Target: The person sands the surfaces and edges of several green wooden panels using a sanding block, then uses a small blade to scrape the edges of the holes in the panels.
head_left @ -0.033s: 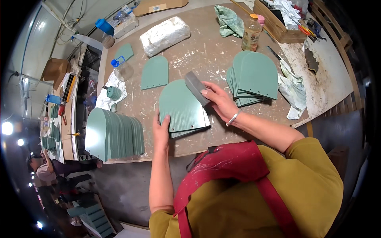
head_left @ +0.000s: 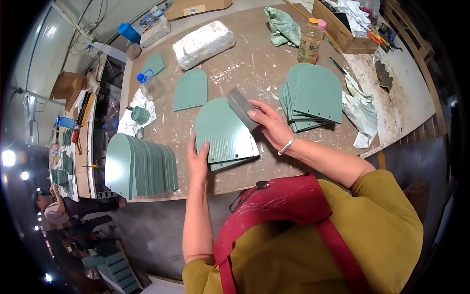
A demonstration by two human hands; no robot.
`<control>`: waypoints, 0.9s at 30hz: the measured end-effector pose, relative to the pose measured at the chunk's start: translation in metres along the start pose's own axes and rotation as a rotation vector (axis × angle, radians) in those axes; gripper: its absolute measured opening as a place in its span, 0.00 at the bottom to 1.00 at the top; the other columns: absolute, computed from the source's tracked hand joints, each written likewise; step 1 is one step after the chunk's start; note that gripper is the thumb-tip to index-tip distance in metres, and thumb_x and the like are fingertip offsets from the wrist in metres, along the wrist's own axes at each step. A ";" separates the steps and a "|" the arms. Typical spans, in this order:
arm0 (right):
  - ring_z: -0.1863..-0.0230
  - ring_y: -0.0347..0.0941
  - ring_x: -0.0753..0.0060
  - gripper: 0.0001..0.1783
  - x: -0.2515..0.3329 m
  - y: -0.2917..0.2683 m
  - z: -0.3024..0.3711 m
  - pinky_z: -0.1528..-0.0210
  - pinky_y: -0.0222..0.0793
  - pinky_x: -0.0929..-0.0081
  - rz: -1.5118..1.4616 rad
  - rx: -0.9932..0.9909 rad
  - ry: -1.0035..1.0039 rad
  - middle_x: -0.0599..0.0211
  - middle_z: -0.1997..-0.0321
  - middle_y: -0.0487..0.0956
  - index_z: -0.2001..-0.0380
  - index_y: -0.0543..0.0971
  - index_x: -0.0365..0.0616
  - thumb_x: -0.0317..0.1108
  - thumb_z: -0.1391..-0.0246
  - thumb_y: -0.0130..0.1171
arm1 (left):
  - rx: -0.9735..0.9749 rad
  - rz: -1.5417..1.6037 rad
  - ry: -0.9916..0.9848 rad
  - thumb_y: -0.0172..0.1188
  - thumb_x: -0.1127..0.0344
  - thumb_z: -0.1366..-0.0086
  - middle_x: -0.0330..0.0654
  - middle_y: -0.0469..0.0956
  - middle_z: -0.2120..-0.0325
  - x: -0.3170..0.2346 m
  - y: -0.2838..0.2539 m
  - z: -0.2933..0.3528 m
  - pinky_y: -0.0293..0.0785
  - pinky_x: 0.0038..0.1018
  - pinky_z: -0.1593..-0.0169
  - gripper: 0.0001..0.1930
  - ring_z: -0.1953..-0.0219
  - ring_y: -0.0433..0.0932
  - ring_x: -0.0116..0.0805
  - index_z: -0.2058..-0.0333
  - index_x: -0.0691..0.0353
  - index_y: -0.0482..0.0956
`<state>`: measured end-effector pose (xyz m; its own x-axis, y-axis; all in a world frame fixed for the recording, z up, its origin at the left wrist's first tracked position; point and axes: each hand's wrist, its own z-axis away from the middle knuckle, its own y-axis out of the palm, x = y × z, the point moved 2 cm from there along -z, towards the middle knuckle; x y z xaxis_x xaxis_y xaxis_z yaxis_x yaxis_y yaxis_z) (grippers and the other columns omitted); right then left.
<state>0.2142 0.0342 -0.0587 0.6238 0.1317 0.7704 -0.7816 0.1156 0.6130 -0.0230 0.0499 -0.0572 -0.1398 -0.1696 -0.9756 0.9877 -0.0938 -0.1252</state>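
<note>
In front of me a green panel (head_left: 220, 128) with a rounded top and small holes along its straight edge rests on at least one similar piece. My left hand (head_left: 198, 164) grips its left edge, thumb on the face and fingers at the side. A grey rectangular sanding block (head_left: 242, 109) is held by my right hand (head_left: 273, 128), fingers wrapped round it, tilted against the panel's upper right edge. To the right lies a loose pile of matching panels (head_left: 319, 93). At the left, a long row of them (head_left: 142, 164) leans together. One single panel (head_left: 191, 89) lies behind.
A white wrapped bundle (head_left: 203, 44) lies at the back of the brown table (head_left: 245, 59). Nearby are a drink bottle (head_left: 310, 44), a green-stained cloth (head_left: 283, 28), a clear blue-capped bottle (head_left: 151, 88) and a wooden box (head_left: 360, 45). Another person (head_left: 56, 210) is far left.
</note>
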 end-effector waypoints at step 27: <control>0.44 0.70 0.73 0.23 0.032 -0.034 -0.025 0.42 0.67 0.73 0.138 -0.060 0.148 0.66 0.46 0.75 0.43 0.71 0.42 0.38 0.38 0.58 | 0.346 -0.946 0.808 0.55 0.73 0.39 0.50 0.71 0.41 -0.043 0.068 0.040 0.70 0.40 0.41 0.23 0.43 0.72 0.53 0.43 0.61 0.73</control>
<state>0.2609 0.0596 -0.0591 0.5086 0.2928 0.8097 -0.8606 0.1440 0.4885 0.0468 0.0113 -0.0169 -0.5691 0.7284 -0.3815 0.4425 -0.1198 -0.8887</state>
